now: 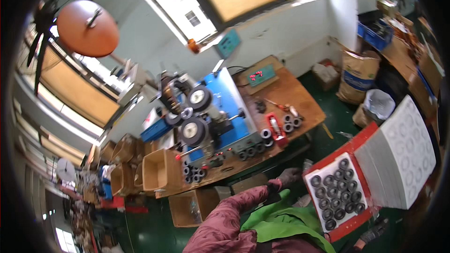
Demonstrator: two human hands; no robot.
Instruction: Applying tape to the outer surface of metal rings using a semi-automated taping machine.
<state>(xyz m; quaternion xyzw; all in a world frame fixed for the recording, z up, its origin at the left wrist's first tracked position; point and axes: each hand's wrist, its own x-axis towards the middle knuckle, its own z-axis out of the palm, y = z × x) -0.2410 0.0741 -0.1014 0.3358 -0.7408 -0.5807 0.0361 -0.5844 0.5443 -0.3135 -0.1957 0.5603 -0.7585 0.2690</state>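
Observation:
My left hand (289, 177), in a grey glove, is beside the left edge of a red board (315, 165); its fingers are small and smeared, so their pose is unclear. My right hand (376, 229), also gloved, is just off the board's lower right edge, fingers stretched out and nothing seen in them. On the board lies a white tray (310, 183) carrying rows of dark ring-shaped parts (336, 191). Against it stands a thick stack of white trays (398, 154) with round recesses. A green apron (281, 220) covers my front.
Ahead, a wooden workbench (300, 98) bears a blue-topped machine (229, 98) with two black wheels, a digital display (261, 75) and several rings. Cardboard boxes (161, 168) stand at left, one under the bench. A paper sack (358, 75) and a lined bin (377, 105) are at right.

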